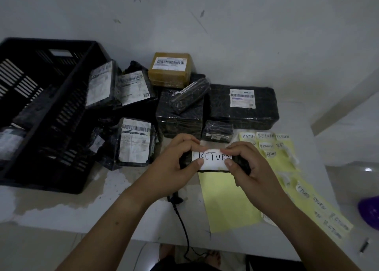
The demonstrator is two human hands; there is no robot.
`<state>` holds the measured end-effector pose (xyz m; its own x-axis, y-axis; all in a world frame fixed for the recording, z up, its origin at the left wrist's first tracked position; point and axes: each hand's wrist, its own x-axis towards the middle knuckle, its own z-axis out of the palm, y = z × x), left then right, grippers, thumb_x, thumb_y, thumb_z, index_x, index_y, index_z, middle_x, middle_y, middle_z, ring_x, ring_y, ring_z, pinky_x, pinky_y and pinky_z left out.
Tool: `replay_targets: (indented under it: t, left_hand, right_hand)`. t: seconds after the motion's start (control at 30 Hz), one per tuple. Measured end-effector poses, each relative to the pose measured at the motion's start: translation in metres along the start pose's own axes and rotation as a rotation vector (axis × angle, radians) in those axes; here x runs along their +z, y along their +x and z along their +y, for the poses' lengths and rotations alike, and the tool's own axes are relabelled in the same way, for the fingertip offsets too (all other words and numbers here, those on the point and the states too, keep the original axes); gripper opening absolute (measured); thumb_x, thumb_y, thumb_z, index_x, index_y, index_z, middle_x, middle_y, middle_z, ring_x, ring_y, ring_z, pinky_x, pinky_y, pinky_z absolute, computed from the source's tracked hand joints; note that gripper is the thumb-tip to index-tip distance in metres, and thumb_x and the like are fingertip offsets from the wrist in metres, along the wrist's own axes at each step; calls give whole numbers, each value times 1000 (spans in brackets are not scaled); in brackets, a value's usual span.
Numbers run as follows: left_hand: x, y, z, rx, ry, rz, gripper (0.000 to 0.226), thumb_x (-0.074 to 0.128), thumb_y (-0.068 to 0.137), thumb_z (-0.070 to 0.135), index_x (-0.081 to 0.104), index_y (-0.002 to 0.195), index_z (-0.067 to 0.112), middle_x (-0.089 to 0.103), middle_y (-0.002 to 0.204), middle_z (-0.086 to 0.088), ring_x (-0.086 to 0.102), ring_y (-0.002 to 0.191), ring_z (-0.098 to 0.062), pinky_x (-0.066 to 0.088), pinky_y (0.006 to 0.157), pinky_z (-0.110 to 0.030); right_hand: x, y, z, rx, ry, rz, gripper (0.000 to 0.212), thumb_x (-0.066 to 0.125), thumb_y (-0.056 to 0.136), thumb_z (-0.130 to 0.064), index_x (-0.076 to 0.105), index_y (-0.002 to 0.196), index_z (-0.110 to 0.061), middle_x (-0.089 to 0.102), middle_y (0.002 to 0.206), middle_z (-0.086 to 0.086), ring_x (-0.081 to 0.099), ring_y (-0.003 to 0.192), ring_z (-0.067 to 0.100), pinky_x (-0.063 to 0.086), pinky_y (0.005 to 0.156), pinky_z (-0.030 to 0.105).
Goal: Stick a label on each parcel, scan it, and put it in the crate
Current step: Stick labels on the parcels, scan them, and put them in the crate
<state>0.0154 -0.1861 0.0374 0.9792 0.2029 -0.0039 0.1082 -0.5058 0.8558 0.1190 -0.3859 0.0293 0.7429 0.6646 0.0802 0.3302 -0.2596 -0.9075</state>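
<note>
Hands [174, 157] [248, 164] gripping parcel [242, 165], thumbing label [213, 159] flat — smoothing centre outward probably beating bubbles.

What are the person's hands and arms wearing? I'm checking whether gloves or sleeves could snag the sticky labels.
Nothing visible: the left hand and right hand are bare, without gloves, rings or a watch. Both forearms are uncovered to the frame's bottom edge, with no sleeves in view. Fingernails are short.
</note>
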Motion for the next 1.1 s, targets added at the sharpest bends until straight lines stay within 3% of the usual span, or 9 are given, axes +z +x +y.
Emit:
replay_targets:
  t: [0.17, 0.33, 0.4, 0.5, 0.63, 0.83, 0.97, 1.1]
  left_hand:
    - [-3, 2, 3, 52, -15, 56, 28, 68, 97, 16, 69, 124, 22, 52, 127, 11, 52, 124, -3, 43, 101, -16]
    - [-26, -6, -3, 99, 34, 176, 55, 66, 94, 45, 52, 144, 27, 48, 141, 13, 48, 133, -3, 41, 103, -12]
    - [-49, -16, -17, 110, 101, 209, 56, 64, 97, 45, 50, 147, 25, 48, 145, 13, 46, 138, -6, 39, 110, -18]
    - [-101, -40, -43, 94, 183, 289, 55, 63, 94, 43, 53, 145, 22, 51, 144, 11, 47, 138, -8, 40, 112, -26]
    - [-185, -83, -76, 59, 402, 408, 53, 59, 93, 43, 59, 139, 17, 55, 140, 6, 47, 136, -4, 37, 112, -20]
    - [-291, -147, -143, -46, 570, 554, 45, 50, 98, 40, 68, 125, 10, 67, 124, -2, 61, 120, -19, 47, 102, -38]
    - [-337, -178, -201, -113, 705, 540, 47, 41, 103, 40, 73, 116, 8, 71, 117, -4, 64, 114, -27, 48, 96, -48]
    - [-355, -201, -237, -132, 825, 540, 47, 38, 102, 40, 76, 109, 12, 73, 114, -3, 61, 118, -32, 42, 100, -48]
  right_hand:
    - [-4, 2, -7, 15, 67, 27, 23, 58, 98, -18, 63, 115, -32, 57, 111, -8, 61, 77, 9, 50, 63, 19]
    - [6, 11, -16, 166, 208, 187, 29, 67, 91, -17, 59, 113, -34, 65, 109, -10, 67, 84, 13, 58, 65, 25]
    - [16, 18, -22, 176, 208, 182, 31, 67, 91, -13, 59, 111, -35, 65, 111, -11, 67, 88, 11, 57, 66, 24]
    - [43, 32, -34, 193, 252, 162, 30, 66, 91, -8, 61, 110, -31, 66, 111, -7, 68, 90, 13, 59, 69, 29]
    - [95, 52, -55, 255, 388, 169, 22, 64, 91, -4, 64, 100, -24, 70, 100, -2, 71, 85, 24, 61, 73, 39]
    - [178, 88, -90, 361, 512, 66, 19, 63, 91, -5, 65, 98, -23, 72, 100, 4, 71, 87, 34, 58, 82, 54]
    - [223, 115, -124, 416, 578, -37, 24, 57, 93, 0, 64, 109, -17, 70, 108, 6, 72, 83, 26, 59, 73, 40]
    - [260, 149, -158, 317, 439, -177, 26, 60, 91, -1, 66, 106, -22, 68, 111, 6, 71, 92, 22, 59, 74, 34]
